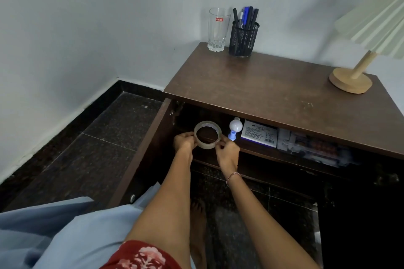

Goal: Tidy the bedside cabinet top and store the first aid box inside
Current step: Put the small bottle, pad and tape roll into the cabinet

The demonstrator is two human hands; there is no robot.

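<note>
A: Setting?
B: Home bedroom corner. Evidence: wooden bedside cabinet (273, 85) against white wall (87, 17); on top, pleated-shade table lamp (354, 76), drinking glass (218, 28), mesh pen holder (243, 38).
A: Floor?
B: Dark speckled floor tiles (98, 148), pale grout lines.

Dark brown cabinet top (273, 85), black mesh pen holder (243, 39), cream pleated lampshade (376, 24), red floral fabric (140, 255).

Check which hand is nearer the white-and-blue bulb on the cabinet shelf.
Right. The right hand pinches the tape roll just left of and below the bulb; the left hand holds the roll's opposite edge, farther left.
</note>
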